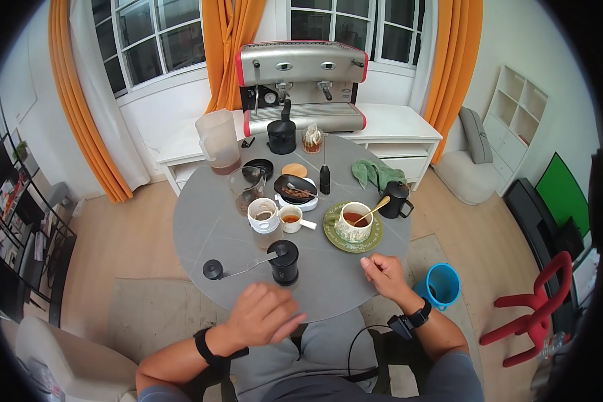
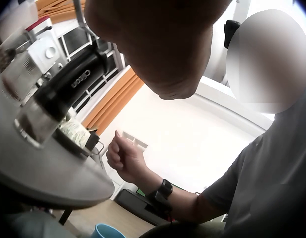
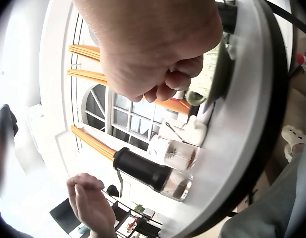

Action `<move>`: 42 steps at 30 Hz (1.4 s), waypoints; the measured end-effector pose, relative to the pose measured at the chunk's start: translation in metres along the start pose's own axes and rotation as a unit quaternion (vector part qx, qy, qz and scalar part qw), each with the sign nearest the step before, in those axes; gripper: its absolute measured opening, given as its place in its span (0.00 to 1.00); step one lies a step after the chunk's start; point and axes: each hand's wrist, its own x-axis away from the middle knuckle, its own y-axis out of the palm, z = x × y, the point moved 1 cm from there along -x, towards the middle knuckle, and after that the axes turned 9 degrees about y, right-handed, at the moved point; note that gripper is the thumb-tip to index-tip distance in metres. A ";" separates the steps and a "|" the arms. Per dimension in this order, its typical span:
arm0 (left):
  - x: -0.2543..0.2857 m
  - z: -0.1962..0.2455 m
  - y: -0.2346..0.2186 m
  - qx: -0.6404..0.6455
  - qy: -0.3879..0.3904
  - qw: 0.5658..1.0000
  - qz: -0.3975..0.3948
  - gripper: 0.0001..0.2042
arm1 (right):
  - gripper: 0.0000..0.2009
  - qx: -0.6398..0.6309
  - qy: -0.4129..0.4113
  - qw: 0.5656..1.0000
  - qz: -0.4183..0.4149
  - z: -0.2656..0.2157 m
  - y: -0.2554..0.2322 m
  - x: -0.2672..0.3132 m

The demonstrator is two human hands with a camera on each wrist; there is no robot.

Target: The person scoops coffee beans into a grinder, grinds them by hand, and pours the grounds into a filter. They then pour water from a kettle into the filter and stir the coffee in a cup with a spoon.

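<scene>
My left hand [image 1: 266, 313] hovers off the near table edge, fingers loosely bent and holding nothing. Just beyond it stands a black hand coffee grinder [image 1: 285, 264], upright, its crank reaching left to a round knob [image 1: 213, 269]. In the right wrist view, the grinder's clear lower jar [image 3: 177, 185] has dark contents. My right hand [image 1: 385, 275], loosely curled and bare of any object, is at the table's right front edge. Nearest to it is a patterned cup [image 1: 352, 231] of reddish-brown liquid, with a gold spoon [image 1: 374, 210] leaning in it, on a green saucer [image 1: 333, 240].
Behind the grinder are a white-topped clear container [image 1: 263, 213], a small handled cup [image 1: 291, 220] and a black dish of beans [image 1: 295, 191]. A frother [image 1: 325, 179], pitcher [image 1: 219, 144], black kettle [image 1: 396, 201] and green cloth [image 1: 379, 175] stand farther back. A blue bucket [image 1: 442, 285] is at right.
</scene>
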 end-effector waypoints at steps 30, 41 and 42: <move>-0.038 -0.050 0.015 -0.141 -0.167 0.968 -0.122 0.18 | 0.16 0.570 -0.005 0.819 -0.068 -0.091 0.051 -0.211; -0.038 -0.051 0.015 -0.149 -0.159 0.972 -0.091 0.21 | 0.13 0.566 0.002 0.822 -0.067 -0.080 0.057 -0.217; -0.039 -0.052 0.014 -0.143 -0.167 0.971 -0.091 0.21 | 0.10 0.560 0.000 0.826 -0.067 -0.083 0.056 -0.215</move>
